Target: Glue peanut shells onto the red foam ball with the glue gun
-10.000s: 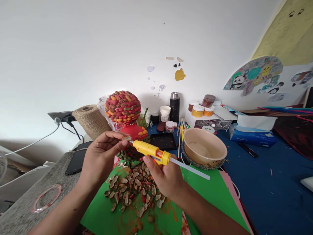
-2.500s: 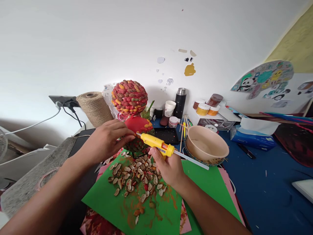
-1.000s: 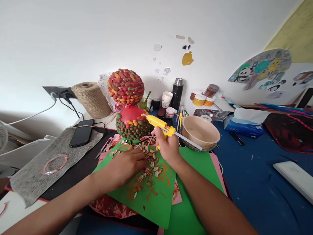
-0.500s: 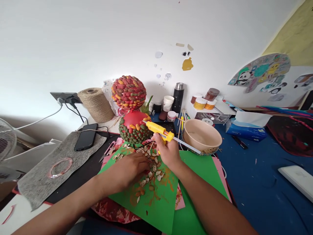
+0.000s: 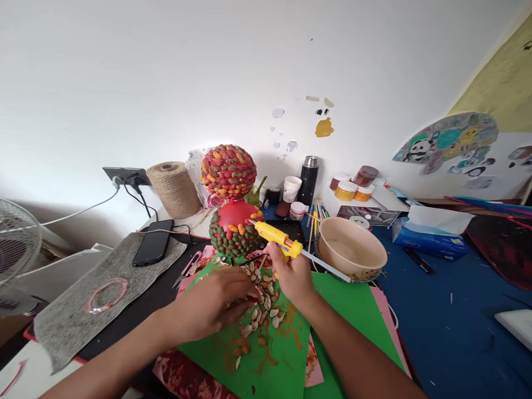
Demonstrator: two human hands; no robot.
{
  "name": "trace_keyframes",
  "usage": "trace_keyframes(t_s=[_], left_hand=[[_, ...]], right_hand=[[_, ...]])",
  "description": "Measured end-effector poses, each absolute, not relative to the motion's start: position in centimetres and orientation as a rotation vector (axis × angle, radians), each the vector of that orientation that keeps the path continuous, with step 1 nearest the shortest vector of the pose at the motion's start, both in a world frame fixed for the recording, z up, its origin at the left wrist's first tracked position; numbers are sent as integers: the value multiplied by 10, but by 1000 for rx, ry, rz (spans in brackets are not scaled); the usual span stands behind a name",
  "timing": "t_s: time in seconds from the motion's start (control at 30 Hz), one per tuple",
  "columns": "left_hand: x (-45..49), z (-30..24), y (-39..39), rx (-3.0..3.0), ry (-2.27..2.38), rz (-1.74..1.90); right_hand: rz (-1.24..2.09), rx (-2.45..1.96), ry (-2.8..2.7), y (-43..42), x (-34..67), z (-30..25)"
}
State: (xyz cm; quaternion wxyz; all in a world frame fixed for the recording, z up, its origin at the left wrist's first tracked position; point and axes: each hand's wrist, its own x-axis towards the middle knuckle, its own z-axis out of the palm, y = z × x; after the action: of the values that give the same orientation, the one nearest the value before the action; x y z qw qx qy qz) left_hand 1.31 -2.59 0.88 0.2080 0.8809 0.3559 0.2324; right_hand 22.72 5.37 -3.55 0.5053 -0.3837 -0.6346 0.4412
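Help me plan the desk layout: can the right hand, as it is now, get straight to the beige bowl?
Probably yes. The beige bowl sits just beside the right hand with nothing between them, but the hand is occupied by the glue gun.

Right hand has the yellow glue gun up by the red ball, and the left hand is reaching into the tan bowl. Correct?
Not quite. In the head view the left hand is down in the peanut shells on the green sheet, not the bowl. The right hand holds the glue gun by the red ball.

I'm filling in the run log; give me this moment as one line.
left hand: picking in peanut shells on green sheet | right hand: holds glue gun, nozzle near red ball
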Motion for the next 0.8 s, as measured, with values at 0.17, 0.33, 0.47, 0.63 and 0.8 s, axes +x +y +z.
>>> trace_keyframes(t_s=[0.17,0.33,0.47,0.63,0.8], left_hand=[[-10,43,-14,1878,1213,1129],[-14,67,27,1192,1133,1576],[-2,70,50,1090,1095,1600],[9,61,55,1089,1074,1625],[12,56,52,1139,1106,1598]], right_hand=[[1097,-915,-1478,53,226,-34],[1199,-886,-1397,53,223,-35],[1218,-858,-1309,56,222,-36],[1271,-813,-1313,56,225,-33],[1281,-812,-1288,54,226,-32]])
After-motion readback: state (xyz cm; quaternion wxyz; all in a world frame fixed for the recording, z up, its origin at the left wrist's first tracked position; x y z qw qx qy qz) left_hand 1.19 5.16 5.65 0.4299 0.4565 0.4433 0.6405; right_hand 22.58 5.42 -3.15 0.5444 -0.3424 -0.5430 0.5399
